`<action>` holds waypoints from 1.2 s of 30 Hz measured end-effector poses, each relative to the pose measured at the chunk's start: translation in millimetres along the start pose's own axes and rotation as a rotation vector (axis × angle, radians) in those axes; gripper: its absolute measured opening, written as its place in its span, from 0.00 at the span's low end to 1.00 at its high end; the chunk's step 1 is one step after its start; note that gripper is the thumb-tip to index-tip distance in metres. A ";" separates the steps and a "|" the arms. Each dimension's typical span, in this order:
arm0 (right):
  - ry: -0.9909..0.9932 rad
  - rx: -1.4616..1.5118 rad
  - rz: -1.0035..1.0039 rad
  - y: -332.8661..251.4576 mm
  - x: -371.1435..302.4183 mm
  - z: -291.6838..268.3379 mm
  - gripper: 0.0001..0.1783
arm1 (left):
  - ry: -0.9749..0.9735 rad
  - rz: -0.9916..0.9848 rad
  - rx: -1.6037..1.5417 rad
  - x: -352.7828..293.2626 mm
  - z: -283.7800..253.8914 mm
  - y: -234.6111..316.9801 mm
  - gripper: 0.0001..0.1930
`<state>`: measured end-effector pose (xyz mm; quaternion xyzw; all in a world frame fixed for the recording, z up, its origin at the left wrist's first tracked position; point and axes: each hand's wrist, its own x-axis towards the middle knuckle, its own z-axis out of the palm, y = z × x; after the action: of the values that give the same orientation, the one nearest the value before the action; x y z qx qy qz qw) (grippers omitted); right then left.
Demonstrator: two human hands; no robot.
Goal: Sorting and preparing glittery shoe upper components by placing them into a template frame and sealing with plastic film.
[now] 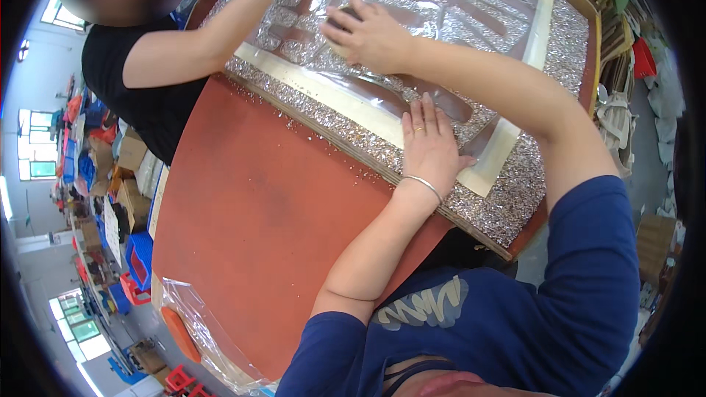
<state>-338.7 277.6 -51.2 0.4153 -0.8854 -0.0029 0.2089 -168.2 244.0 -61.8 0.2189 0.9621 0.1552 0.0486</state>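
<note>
Fingers (425, 114) of your left hand (430, 148) lie flat and spread, gripping nothing, pressing down on the clear film (412, 26) near its lower edge. You wear a ring on one finger and a thin bangle (424, 184) at that wrist. Your right hand (371, 35) reaches farther up the film, its fingers curled over a small dark block (343, 18) that it presses against the plastic; how tightly it grips you cannot tell from this angle. That film lies over a pale card sheet (346, 103), whose cream border shows along the near and right sides, with long dark shapes under the plastic. Both rest on a board (515, 198) covered in a layer of small glittering bits (507, 209), which spill a little onto the red tabletop (250, 206). This board sits on the far right part of the round table, tilted across your view. Across from you, another person in a black shirt (132, 81) stretches an arm (213, 37) onto the far corner of the film. At the table's near left edge lies a plastic bag (206, 338) with an orange piece (180, 332) beside it.
</note>
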 end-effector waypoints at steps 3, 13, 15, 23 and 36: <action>0.016 -0.018 -0.020 -11.5 -18.3 -3.6 0.41 | -0.030 -0.043 -0.084 -4.2 -4.2 -10.1 0.51; 0.066 0.087 0.033 -18.1 11.9 8.0 0.38 | -0.017 -0.025 -0.023 -0.9 -8.3 2.9 0.49; 0.145 0.072 -0.069 -19.2 18.1 10.1 0.36 | -0.030 0.007 -0.204 -0.8 -11.6 -13.2 0.48; 0.019 0.012 -0.090 0.0 -71.3 -32.4 0.35 | 0.064 -0.019 -0.134 -0.6 -10.6 2.6 0.41; -0.103 0.138 0.012 -25.2 -127.3 -85.4 0.35 | 0.469 -0.181 -0.149 9.9 -24.9 -65.4 0.08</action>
<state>-216.1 369.3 -24.5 0.4224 -0.8956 0.0379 0.1341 -207.6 185.3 -59.4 0.0855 0.9487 0.2673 -0.1459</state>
